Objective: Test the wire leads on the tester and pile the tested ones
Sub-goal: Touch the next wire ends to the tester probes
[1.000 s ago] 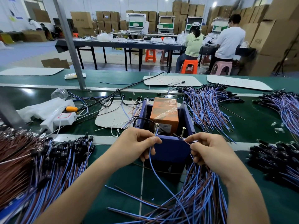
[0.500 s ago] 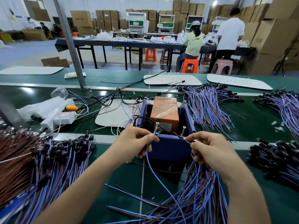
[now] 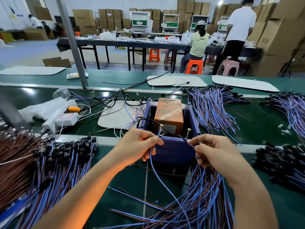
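The tester is a purple open box (image 3: pixel 175 149) with an orange block (image 3: pixel 169 115) inside and two upright screws, one left (image 3: pixel 160 128) and one right (image 3: pixel 188 133). My left hand (image 3: pixel 138 146) pinches the end of a blue wire lead (image 3: pixel 158 177) against the left screw. My right hand (image 3: pixel 214 154) pinches the lead's other end by the right screw and also grips a bundle of blue and brown leads (image 3: pixel 203 195) that hangs down toward me.
A big pile of leads with black ends (image 3: pixel 54 162) lies at my left. More piles lie behind the tester (image 3: pixel 212 108), at far right (image 3: pixel 290 104) and at near right (image 3: pixel 280 164). A white power strip (image 3: pixel 62 119) and black cables sit back left. A grey post (image 3: pixel 72 45) stands on the green bench.
My hands have hardly moved; both stay at the tester's screws with the same lead. In the background a person in a white shirt has stood up from the pink stool.
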`<state>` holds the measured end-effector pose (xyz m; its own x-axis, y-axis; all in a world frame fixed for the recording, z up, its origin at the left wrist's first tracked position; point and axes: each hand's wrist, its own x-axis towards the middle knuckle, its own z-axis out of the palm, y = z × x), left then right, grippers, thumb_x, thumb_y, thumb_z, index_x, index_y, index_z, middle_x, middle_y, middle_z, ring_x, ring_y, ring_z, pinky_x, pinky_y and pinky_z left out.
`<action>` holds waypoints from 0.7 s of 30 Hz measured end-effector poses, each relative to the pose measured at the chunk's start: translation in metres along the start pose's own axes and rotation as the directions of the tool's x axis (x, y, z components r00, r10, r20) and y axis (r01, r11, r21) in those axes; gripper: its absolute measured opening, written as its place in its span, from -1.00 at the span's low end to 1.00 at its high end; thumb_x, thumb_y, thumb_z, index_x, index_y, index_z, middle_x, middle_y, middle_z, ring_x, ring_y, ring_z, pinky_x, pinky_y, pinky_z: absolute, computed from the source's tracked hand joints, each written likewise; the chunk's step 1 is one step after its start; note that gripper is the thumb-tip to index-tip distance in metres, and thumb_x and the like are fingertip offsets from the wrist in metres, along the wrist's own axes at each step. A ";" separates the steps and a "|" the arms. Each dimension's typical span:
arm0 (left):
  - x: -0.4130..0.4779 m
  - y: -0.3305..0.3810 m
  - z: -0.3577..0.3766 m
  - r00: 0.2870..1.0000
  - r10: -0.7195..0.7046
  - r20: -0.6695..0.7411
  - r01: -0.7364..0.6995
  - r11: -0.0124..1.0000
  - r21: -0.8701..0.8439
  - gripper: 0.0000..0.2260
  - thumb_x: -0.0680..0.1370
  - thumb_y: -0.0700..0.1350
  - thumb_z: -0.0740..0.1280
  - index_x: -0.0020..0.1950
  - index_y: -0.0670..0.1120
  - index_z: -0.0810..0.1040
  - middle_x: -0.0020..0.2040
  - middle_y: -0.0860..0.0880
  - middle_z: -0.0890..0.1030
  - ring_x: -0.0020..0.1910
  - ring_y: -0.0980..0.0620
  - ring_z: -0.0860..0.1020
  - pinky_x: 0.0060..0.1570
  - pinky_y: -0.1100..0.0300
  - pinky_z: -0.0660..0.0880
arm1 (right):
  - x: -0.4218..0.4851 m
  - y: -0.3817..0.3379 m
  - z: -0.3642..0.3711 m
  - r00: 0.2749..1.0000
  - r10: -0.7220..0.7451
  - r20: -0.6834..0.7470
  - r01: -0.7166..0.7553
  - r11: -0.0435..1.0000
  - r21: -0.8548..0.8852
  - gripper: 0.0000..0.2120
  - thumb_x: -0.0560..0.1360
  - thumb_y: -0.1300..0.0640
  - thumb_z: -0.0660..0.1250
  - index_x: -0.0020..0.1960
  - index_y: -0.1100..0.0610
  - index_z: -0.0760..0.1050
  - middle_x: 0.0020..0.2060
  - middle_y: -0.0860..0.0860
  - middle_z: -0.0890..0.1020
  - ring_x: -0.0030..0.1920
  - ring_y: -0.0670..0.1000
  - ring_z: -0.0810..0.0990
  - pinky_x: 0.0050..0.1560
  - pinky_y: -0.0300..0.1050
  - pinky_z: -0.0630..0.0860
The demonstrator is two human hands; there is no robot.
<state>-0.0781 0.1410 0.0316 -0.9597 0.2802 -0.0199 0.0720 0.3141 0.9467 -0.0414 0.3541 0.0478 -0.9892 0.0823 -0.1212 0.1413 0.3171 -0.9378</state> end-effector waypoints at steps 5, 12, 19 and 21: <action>0.000 0.000 -0.001 1.000 -0.001 -0.001 0.001 1.000 0.001 -0.83 0.58 -0.15 0.31 -0.12 -0.08 0.69 -0.44 0.00 0.57 -0.51 0.12 0.46 -0.47 0.33 0.41 | 0.001 0.001 -0.001 1.000 0.002 -0.008 -0.002 1.000 -0.007 -0.73 0.51 0.39 0.21 -0.12 0.11 0.61 -0.50 -0.02 0.54 -0.50 -0.06 0.49 -0.45 -0.25 0.42; -0.002 0.003 -0.002 0.999 0.019 0.045 -0.015 0.996 -0.084 -0.83 0.59 -0.17 0.29 -0.10 -0.13 0.68 -0.41 -0.02 0.58 -0.50 0.11 0.48 -0.48 0.32 0.43 | -0.006 -0.001 -0.010 0.996 -0.074 -0.052 0.072 0.996 -0.047 -0.80 0.50 0.34 0.32 -0.15 0.08 0.62 -0.43 0.01 0.66 -0.30 -0.06 0.59 -0.26 -0.25 0.45; -0.012 0.015 0.000 0.980 0.148 0.132 -0.088 0.920 -0.383 -0.83 0.42 -0.12 0.39 -0.03 -0.03 0.71 -0.26 -0.05 0.64 -0.34 0.10 0.58 -0.28 0.31 0.55 | -0.028 -0.021 -0.016 0.973 -0.220 -0.072 0.231 0.920 0.318 -0.89 0.41 0.38 0.38 -0.10 0.24 0.61 -0.31 0.14 0.69 -0.49 -0.05 0.56 -0.48 -0.30 0.51; -0.017 0.018 0.002 0.964 0.211 0.163 -0.129 0.905 -0.405 -0.81 0.46 -0.12 0.44 0.06 0.04 0.69 -0.26 -0.03 0.63 -0.34 0.10 0.57 -0.27 0.30 0.55 | -0.035 -0.030 -0.007 0.961 -0.276 -0.021 0.265 0.893 0.365 -0.90 0.36 0.36 0.40 -0.13 0.25 0.61 -0.31 0.15 0.69 -0.44 0.02 0.62 -0.41 -0.27 0.56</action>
<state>-0.0605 0.1436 0.0488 -0.8653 0.4846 0.1280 0.0793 -0.1197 0.9896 -0.0112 0.3488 0.0827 -0.9887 0.0109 0.1495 -0.1498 -0.0395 -0.9879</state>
